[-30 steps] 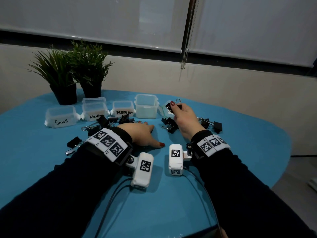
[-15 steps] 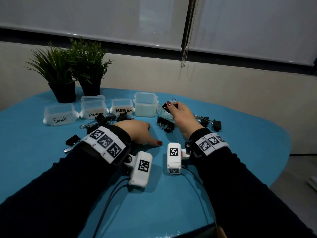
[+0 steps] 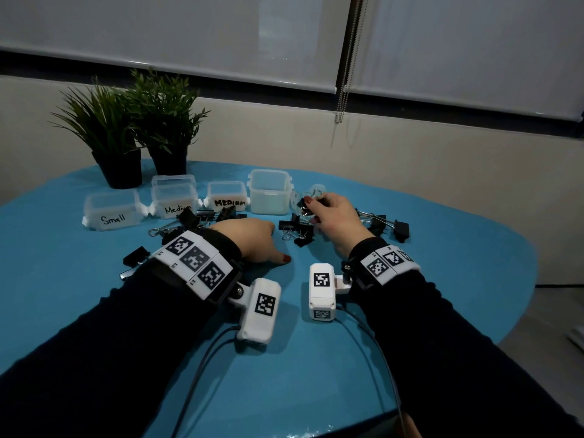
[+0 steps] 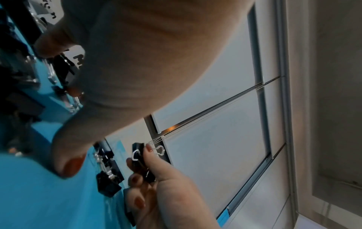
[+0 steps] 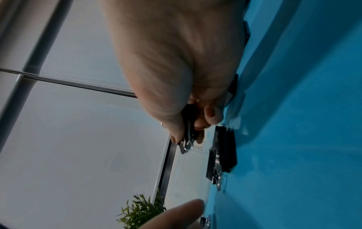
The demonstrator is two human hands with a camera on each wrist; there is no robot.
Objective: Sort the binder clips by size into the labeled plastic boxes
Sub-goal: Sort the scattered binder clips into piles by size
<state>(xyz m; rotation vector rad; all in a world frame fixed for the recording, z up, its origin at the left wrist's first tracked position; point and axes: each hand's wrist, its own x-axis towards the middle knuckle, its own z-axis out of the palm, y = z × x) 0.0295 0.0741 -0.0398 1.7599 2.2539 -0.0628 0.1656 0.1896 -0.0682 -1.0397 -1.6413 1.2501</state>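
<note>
My right hand (image 3: 319, 210) pinches a black binder clip (image 3: 304, 204) with silver wire handles and holds it above the table, just right of the tall unlabeled plastic box (image 3: 268, 191). The left wrist view shows that clip (image 4: 140, 156) between thumb and fingers, and the right wrist view shows the clip (image 5: 189, 136) too. My left hand (image 3: 252, 240) lies flat on the blue table, fingers out, holding nothing. Clear boxes stand in a row at the back: "Small" (image 3: 110, 210), "Medium" (image 3: 173, 197), "MEDIUM" (image 3: 227, 195). Several black clips (image 3: 298, 230) lie loose between my hands.
Two potted plants (image 3: 132, 128) stand behind the boxes at the back left. More clips lie left of my left wrist (image 3: 136, 256) and right of my right hand (image 3: 390, 222). A clear lid (image 3: 297, 197) lies beside the tall box. Wrist-camera cables run toward the table's near edge.
My right hand with the clip has shifted slightly toward the tall box. The left hand has stayed flat on the table.
</note>
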